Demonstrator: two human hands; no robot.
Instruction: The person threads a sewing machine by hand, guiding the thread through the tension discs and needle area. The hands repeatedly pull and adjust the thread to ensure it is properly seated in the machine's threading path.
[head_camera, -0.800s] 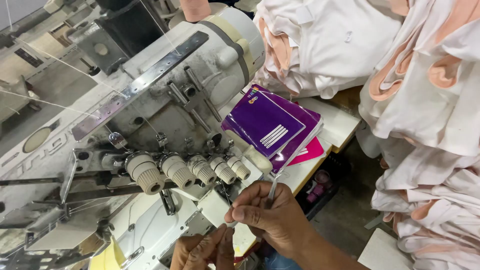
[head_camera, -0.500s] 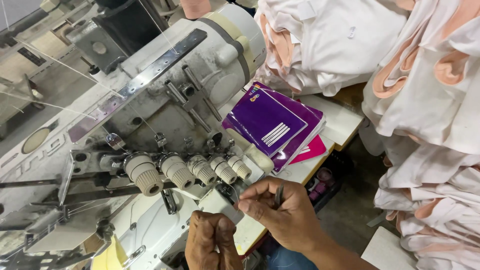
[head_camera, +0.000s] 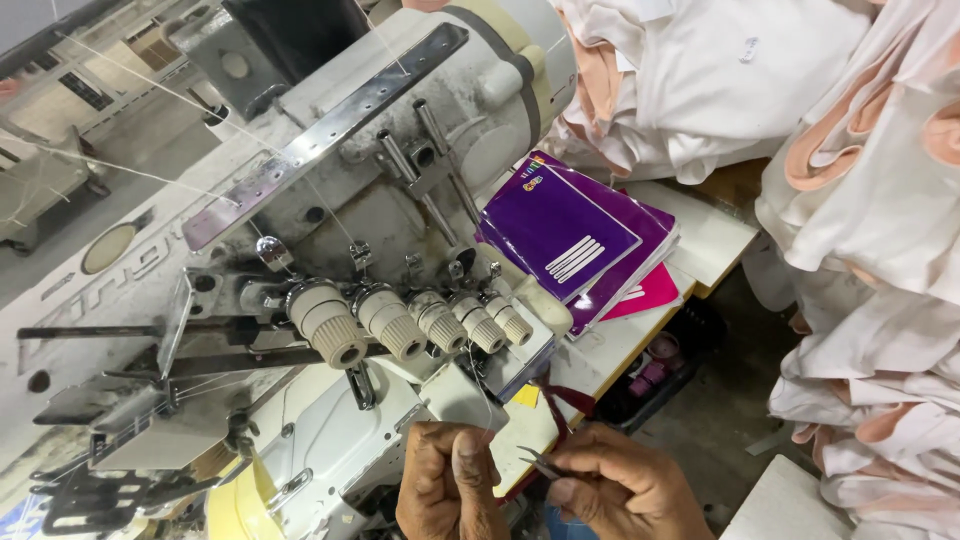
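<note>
Hands low in my view, right at the bottom edge: my left hand is curled almost closed, thumb pressed to forefinger, pinching a fine thread that runs up toward the machine. My right hand sits just beside it, fingers closed around a small pair of metal tweezers, tips aimed at the left thumb, close to it but I can't tell if they touch. Just above the hands, the pale front cover of the sewing machine, and over that a row of ribbed tension knobs with a slanted metal bar higher up. To the right of the machine, purple notebooks lie stacked on the white table edge, a pink one underneath. Farthest off, heaps of white and peach garments fill the top and right.
</note>
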